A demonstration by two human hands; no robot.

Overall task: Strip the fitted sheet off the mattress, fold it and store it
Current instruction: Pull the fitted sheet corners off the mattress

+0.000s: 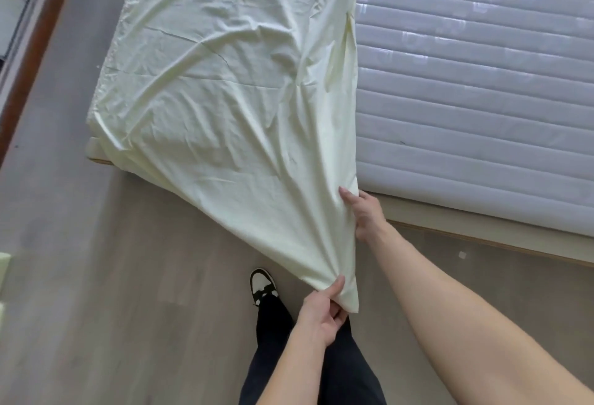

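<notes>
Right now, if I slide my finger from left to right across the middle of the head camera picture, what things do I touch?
Dark brown wooden strip → grey wood-look floor → pale yellow crumpled fitted sheet → grey quilted bare mattress.

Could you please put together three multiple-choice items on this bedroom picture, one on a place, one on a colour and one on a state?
1. Where does the bare part of the mattress lie in the picture?
A. right of the sheet
B. left of the sheet
C. under the shoe

2. What colour is the sheet?
A. dark blue
B. pale yellow
C. red

3. What is the left hand doing?
A. resting flat on the floor
B. hanging idle
C. pinching a corner of the sheet

Answers:
1 A, the grey quilted surface shows to the right of the sheet's edge.
2 B, the cloth is pale yellow throughout.
3 C, its thumb and fingers clamp the bunched corner, while the right hand grips the edge higher up.
</notes>
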